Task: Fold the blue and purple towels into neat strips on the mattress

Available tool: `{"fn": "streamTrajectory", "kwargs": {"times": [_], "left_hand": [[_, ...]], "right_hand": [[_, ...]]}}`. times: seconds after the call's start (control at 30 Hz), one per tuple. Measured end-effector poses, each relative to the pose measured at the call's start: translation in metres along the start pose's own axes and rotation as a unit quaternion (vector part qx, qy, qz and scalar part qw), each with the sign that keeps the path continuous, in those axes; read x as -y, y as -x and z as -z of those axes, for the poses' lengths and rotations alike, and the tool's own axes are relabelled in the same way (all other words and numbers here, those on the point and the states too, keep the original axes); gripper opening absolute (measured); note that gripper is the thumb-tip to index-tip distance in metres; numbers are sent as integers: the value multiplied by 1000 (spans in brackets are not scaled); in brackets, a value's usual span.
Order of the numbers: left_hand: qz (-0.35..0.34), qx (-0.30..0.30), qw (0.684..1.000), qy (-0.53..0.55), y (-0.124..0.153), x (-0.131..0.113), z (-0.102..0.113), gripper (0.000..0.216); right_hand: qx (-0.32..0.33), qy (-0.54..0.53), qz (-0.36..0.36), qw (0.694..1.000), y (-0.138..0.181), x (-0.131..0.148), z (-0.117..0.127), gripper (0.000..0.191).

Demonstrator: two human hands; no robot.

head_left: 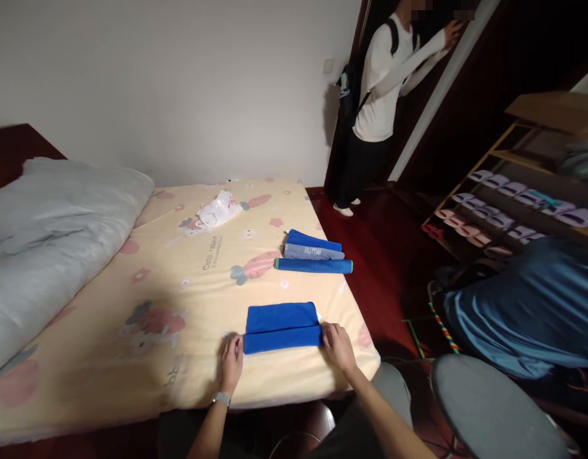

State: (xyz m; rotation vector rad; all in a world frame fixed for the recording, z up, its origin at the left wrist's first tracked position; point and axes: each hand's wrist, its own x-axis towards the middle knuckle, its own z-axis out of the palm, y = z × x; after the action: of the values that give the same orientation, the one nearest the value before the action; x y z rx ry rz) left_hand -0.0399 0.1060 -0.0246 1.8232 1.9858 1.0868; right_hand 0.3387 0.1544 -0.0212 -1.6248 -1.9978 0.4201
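Note:
A bright blue towel [282, 326] lies partly folded near the bed's front edge, its near strip doubled over the flat part behind. My left hand [231, 360], wearing a watch on the wrist, pinches the left end of that strip. At the opposite end, my right hand [338, 344] is closed on the right corner with curled fingers. Farther back lie three narrow folded or rolled cloths: a blue one [316, 240], a grey-blue one [298, 252] with pale lettering, and a blue one with green ends [313, 265].
A patterned yellow sheet [189, 299] covers the bed. On it are a white plastic bag [218, 210] and a grey quilt [59, 223]. A person [380, 95] stands by the doorway. To the right are a round stool [495, 408], draped blue fabric [528, 306] and a shoe rack [504, 156].

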Motion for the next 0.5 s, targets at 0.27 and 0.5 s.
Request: {"fn": "streamTrajectory", "kwargs": {"times": [0.27,0.5], "left_hand": [[-131,135,978,-86,7,4,10,56],[-90,95,991,-40,-10,12,-4,40]], "right_hand": [[108,1,141,984,7,-6,8,55],[86,-51,100,990,-8,-11,-4,48]]}}
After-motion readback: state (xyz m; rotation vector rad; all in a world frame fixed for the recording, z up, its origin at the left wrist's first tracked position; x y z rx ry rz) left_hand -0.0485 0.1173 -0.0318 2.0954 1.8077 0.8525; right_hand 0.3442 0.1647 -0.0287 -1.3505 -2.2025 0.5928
